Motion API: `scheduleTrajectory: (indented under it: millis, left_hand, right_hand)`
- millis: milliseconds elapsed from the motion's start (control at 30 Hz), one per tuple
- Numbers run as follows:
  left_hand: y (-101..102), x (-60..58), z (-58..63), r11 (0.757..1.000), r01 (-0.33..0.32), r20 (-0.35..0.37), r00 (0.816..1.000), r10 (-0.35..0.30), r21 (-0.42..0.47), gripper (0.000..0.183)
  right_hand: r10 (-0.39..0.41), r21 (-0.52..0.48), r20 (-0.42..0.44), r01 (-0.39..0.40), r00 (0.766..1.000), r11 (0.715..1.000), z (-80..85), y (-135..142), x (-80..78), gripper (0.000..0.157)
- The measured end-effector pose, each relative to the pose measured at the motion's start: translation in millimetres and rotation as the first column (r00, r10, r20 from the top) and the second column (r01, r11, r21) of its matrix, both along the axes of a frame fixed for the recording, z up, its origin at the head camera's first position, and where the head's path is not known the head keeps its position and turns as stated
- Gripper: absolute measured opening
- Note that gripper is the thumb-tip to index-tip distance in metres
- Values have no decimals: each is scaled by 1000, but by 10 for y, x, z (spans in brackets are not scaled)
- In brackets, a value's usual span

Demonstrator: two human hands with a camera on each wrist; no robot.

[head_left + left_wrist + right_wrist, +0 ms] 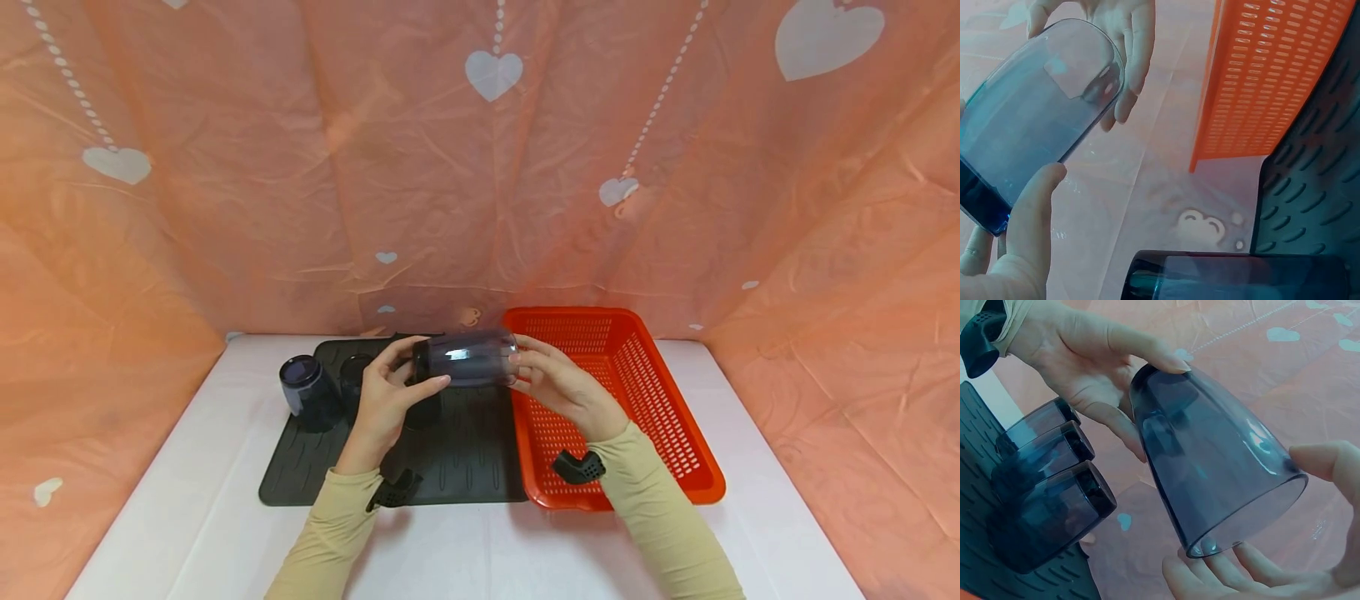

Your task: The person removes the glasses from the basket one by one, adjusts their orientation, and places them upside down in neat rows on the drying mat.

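Observation:
Between my two hands a smoky, see-through tumbler (472, 358) is held on its side above the drying mat (468, 454). My left hand (386, 404) grips its thick, darker base end, thumb along one side. At the open end, my right hand (566, 387) holds the rim between thumb and fingers, as the right wrist view shows. Several like tumblers stand upside down on the mat's left part: one tumbler (309, 392) at the outer edge, and others partly hidden behind my left hand. In the right wrist view the nearest standing tumbler (1054, 519) shows its base upward.
To the right of the mat, partly under my right arm, sits an orange slotted plastic basket (667, 400). A white cloth (187, 467) covers the table. Pink sheeting with hearts (420, 167) hangs behind and on both sides.

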State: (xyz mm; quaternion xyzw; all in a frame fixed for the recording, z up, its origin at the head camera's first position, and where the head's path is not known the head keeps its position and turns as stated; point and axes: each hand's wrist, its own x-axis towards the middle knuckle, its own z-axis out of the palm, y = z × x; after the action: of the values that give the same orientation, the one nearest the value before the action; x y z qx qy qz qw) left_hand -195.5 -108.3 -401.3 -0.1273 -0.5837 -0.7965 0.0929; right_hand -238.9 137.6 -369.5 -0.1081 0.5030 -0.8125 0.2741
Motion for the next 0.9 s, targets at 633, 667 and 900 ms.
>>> scheduleTrajectory:
  millis: [633, 667, 900]
  left_hand:
    - [-75, -56, 83, 984, -48, -24, 999, 45, -173, 61]
    - [-77, -60, 85, 983, -53, -29, 998, 48, -174, 62]
    - [-70, -89, 92, 970, -99, -65, 994, 87, -222, 64]
  right_hand:
    - [-72, 26, -76, 74, 994, 997, -44, 387, -3, 28]
    - [-74, 23, -74, 76, 995, 997, -46, 410, -3, 28]
    - [-82, 20, -79, 83, 993, 996, -62, 568, 17, 33]
